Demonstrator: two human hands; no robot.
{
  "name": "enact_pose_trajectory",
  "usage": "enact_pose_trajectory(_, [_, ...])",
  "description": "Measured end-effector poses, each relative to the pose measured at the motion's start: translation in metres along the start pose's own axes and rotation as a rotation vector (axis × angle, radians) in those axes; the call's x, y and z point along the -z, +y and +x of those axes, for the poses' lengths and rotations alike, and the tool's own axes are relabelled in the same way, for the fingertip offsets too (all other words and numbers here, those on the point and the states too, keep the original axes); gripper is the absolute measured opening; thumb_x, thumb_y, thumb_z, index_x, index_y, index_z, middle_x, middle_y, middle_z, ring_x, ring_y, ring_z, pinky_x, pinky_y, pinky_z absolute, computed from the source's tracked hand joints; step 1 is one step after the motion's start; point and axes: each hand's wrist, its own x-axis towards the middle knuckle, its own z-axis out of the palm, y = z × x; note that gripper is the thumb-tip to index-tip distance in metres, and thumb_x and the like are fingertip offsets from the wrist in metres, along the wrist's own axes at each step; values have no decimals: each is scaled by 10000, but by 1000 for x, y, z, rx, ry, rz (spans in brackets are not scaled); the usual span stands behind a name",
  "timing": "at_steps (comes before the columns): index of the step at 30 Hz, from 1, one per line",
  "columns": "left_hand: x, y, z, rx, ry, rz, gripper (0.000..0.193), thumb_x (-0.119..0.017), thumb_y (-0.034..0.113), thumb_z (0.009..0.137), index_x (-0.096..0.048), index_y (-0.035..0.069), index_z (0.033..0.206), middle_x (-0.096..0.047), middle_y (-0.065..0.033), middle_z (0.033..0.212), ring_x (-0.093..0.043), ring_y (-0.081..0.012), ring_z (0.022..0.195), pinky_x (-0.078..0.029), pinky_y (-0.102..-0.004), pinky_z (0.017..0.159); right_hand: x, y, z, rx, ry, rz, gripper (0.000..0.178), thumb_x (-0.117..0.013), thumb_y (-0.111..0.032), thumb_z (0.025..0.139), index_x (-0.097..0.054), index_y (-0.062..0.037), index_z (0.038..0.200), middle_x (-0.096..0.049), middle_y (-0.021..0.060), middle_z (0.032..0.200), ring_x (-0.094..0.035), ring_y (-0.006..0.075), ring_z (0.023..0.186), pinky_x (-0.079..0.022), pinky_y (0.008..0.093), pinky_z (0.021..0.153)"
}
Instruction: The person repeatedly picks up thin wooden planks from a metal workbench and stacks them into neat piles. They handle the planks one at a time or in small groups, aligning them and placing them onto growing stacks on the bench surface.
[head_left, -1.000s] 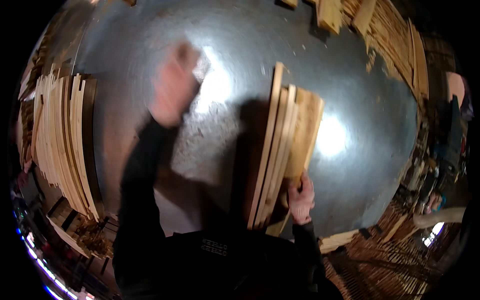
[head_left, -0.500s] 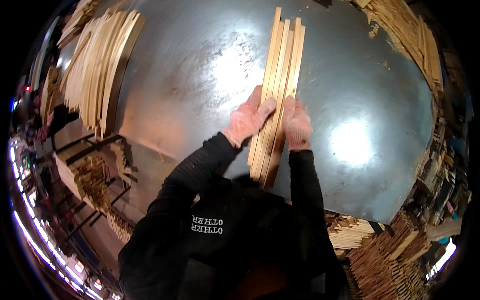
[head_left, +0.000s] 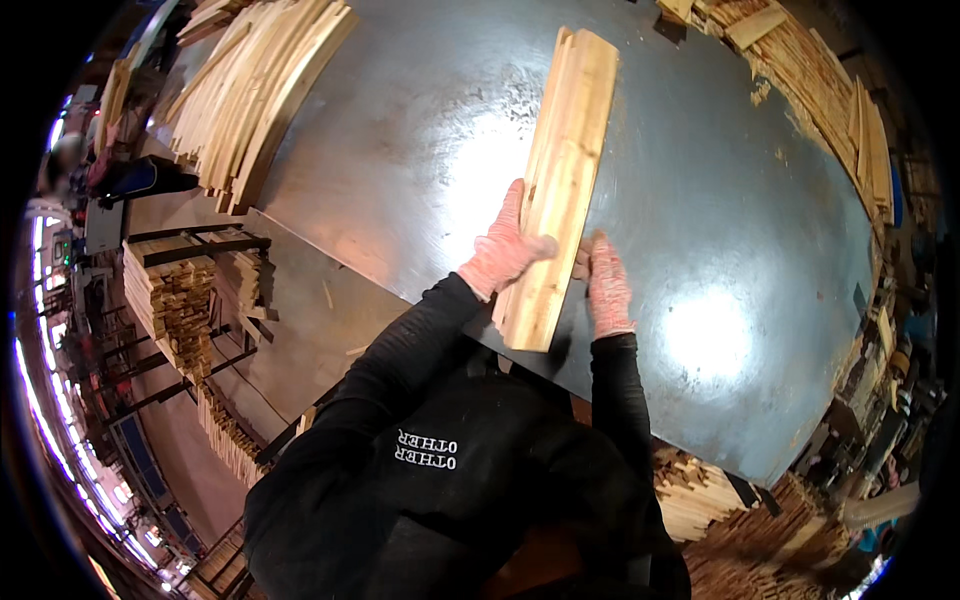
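We see a broad grey metal table, its sheet top glaring under the lights. A bundle of pale wooden slats lies lengthwise near its middle. A larger heap of slats rests at its far left edge, and more stacked slats line its far right edge.

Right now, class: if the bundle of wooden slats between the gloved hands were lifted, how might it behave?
The bundle of wooden slats looks stiff, being straight and unbent. Loose slats may slide apart, since only the left hand and right hand press them together. Probably light: thin pale wood.
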Motion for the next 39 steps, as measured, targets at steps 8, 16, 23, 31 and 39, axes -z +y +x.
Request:
enact_pose_trajectory(8, [81, -12, -16, 343, -100, -985, 620, -622, 462, 915, -572, -16, 1307, -676, -198, 1178, -675, -306, 1017, -545, -425, 941, -120, -9, -30, -22, -397, 203, 775, -721, -253, 940, -275, -43, 1537, -585, 103, 1324, -573, 165, 1172, -488, 298, 979])
enact_pose_trajectory(16, [194, -9, -10, 158, 99, 529, 437, -559, 362, 997, -578, 59, 1312, -670, -195, 1178, -647, -307, 1102, -501, -371, 950, -232, 24, -6, 12, -344, -29, 1135, -717, 5, 876, 164, -121, 1580, -496, 127, 1439, -536, 205, 1256, -470, 311, 1037])
enact_pose_trajectory(23, [373, -53, 26, 133, 128, -263, 854, -753, 399, 860, -407, -101, 1460, -566, -199, 1371, -539, -246, 1253, -431, -358, 1060, -408, 54, 18, -10, -427, 1, 1176, -736, -23, 871, 211, -120, 1562, -523, 111, 1415, -540, 194, 1255, -472, 314, 1032])
enact_pose_trajectory(31, [478, 59, 8, 392, 298, 1164, 641, -694, 561, 829, -660, 21, 1173, -658, -225, 1101, -628, -366, 1101, -489, -480, 933, -526, 33, 61, 7, -726, -1273, 1193, -532, -619, 910, 206, 125, 1480, -678, 273, 1137, -676, 364, 1062, -522, 394, 890])
enact_pose_trajectory(39, [487, 29, 46, -254, 690, 1232, 988, -706, 638, 762, -418, 1, 1460, -414, -327, 1430, -394, -479, 1336, -269, -602, 1123, -461, 43, 99, 247, -737, -1157, 724, -521, -388, 957, -304, -12, 1536, -610, 216, 1197, -570, 305, 1131, -434, 358, 996])
